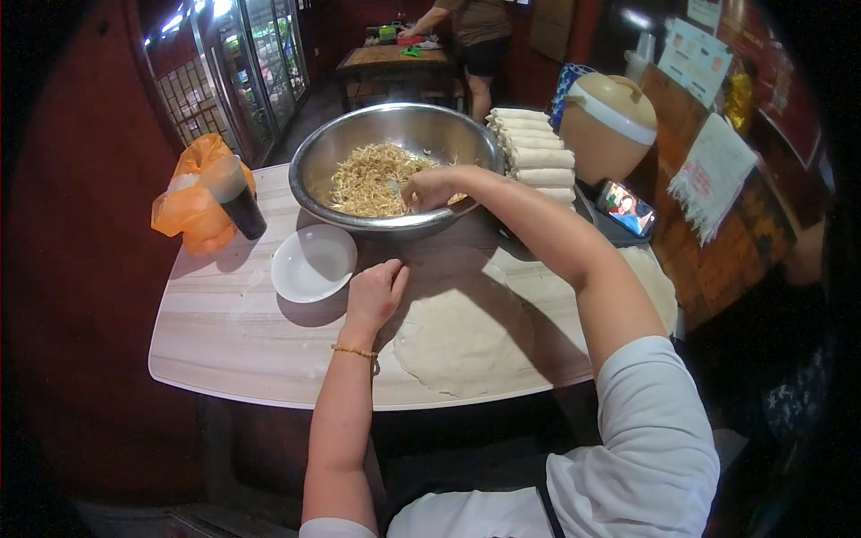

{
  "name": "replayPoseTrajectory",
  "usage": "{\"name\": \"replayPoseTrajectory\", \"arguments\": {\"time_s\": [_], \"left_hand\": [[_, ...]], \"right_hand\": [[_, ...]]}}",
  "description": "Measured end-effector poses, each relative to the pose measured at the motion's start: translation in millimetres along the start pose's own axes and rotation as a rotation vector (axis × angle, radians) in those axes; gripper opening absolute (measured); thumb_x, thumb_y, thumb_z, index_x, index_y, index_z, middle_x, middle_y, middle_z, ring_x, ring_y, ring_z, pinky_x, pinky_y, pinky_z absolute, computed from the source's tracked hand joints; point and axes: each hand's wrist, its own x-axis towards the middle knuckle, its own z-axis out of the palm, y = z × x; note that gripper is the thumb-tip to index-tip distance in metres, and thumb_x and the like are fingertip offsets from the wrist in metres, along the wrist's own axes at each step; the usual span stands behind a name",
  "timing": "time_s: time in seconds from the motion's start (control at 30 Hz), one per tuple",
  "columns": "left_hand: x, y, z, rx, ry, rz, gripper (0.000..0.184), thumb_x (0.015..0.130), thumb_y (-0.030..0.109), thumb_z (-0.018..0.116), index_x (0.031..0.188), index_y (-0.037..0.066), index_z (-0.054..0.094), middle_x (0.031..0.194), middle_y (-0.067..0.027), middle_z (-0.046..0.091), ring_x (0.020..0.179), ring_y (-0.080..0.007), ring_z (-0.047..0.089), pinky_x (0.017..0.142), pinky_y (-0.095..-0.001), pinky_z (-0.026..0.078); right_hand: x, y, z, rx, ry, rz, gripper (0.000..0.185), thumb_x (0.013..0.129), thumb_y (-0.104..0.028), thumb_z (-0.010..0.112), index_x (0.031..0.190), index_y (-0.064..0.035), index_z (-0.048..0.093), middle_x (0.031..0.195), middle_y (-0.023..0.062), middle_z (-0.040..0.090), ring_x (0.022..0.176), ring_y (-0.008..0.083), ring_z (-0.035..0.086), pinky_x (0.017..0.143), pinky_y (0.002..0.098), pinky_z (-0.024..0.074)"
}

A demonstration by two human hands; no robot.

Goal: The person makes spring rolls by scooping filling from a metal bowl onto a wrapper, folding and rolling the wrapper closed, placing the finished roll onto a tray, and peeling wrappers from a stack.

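Observation:
A wide steel bowl (pixel 314 184) holds a heap of bean sprouts (pixel 372 175). My right hand (pixel 432 186) reaches over the bowl's near right side, its fingers curled down into the sprouts; the fingertips are hidden. On the table in front of the bowl rests my left hand (pixel 377 291), fingers folded in and nothing visible in them. Just left of it stands a white bowl (pixel 314 263) with nothing seen inside. A thin round wrapper sheet (pixel 462 336) lies flat on the table to the right of my left hand.
Stacked white rolls (pixel 541 160) stand right of the steel bowl, beside a tan jug (pixel 610 125) and a phone (pixel 628 208). More wrapper sheets (pixel 653 278) lie at the right edge. An orange bag (pixel 202 202) and a dark drink cup (pixel 238 202) stand left. Another person (pixel 480 36) stands behind.

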Motion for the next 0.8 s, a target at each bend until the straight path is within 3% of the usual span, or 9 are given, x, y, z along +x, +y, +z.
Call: {"name": "replayPoseTrajectory", "arguments": {"time_s": [0.13,0.2,0.23,0.33,0.6,0.67,0.8], "left_hand": [[0.9,2.0,-3.1,0.021,-0.012,-0.004,0.023,0.092,0.025,0.059,0.080,0.005,0.061,0.073,-0.0166,0.064,0.069,-0.0355,0.063,0.060,-0.0456,0.049],[0.8,2.9,-4.0,0.029,-0.028,-0.011,0.024,0.092,0.025,0.059,0.079,0.005,0.061,0.073,-0.0168,0.064,0.069,-0.0356,0.063,0.060,-0.0459,0.049],[0.8,2.6,-3.9,0.032,-0.028,-0.011,0.024,0.092,0.025,0.059,0.079,0.005,0.061,0.073,-0.0170,0.064,0.069,-0.0357,0.063,0.060,-0.0459,0.049],[0.2,1.9,-3.1,0.039,-0.043,-0.024,0.025,0.092,0.025,0.058,0.079,0.005,0.061,0.073,-0.0173,0.064,0.070,-0.0359,0.063,0.060,-0.0459,0.049],[-0.1,-3.9,0.7,0.015,-0.043,-0.034,0.024,0.092,0.026,0.058,0.081,0.005,0.062,0.074,-0.0175,0.064,0.071,-0.0365,0.064,0.062,-0.0464,0.050],[-0.8,-6.3,2.0,0.033,-0.028,-0.036,0.023,0.092,0.025,0.058,0.082,0.005,0.063,0.076,-0.0180,0.065,0.073,-0.0371,0.064,0.063,-0.0469,0.050],[-0.6,-1.8,-3.2,0.025,-0.067,-0.082,0.021,0.091,0.025,0.058,0.086,0.005,0.065,0.079,-0.0189,0.066,0.076,-0.0379,0.064,0.066,-0.0473,0.050]], "right_hand": [[-12.5,-17.6,-22.2,-0.086,-0.015,0.001,0.036,0.073,-0.019,0.074,0.106,-0.0078,0.066,0.090,0.0113,0.070,0.082,0.0238,0.066,0.070,0.0369,0.0511],[-15.6,-22.6,-32.3,0.122,-0.003,0.090,0.043,0.066,-0.015,0.081,0.104,-0.0031,0.065,0.084,0.0134,0.070,0.074,0.0222,0.068,0.061,0.0325,0.0550],[-18.1,-28.3,-40.3,0.031,-0.014,0.111,0.044,0.066,-0.013,0.080,0.106,-0.0015,0.064,0.086,0.0133,0.071,0.070,0.0204,0.068,0.060,0.0314,0.0568],[-26.5,-35.1,-53.0,0.135,0.037,0.123,0.045,0.067,-0.013,0.079,0.108,-0.0014,0.064,0.086,0.0130,0.071,0.073,0.0203,0.069,0.061,0.0325,0.0581],[-29.6,-44.3,-65.5,0.025,0.052,0.114,0.049,0.067,-0.012,0.079,0.113,-0.0038,0.064,0.088,0.0134,0.071,0.076,0.0211,0.069,0.064,0.0334,0.0591],[-34.5,-48.1,-70.9,0.059,0.103,0.108,0.044,0.068,-0.013,0.077,0.109,-0.0046,0.065,0.084,0.0106,0.070,0.072,0.0184,0.067,0.064,0.0315,0.0534],[-52.7,-66.5,-95.0,0.066,0.104,0.151,0.040,0.071,-0.011,0.075,0.109,-0.0083,0.066,0.085,0.0097,0.070,0.074,0.0190,0.068,0.062,0.0319,0.0547]]}}
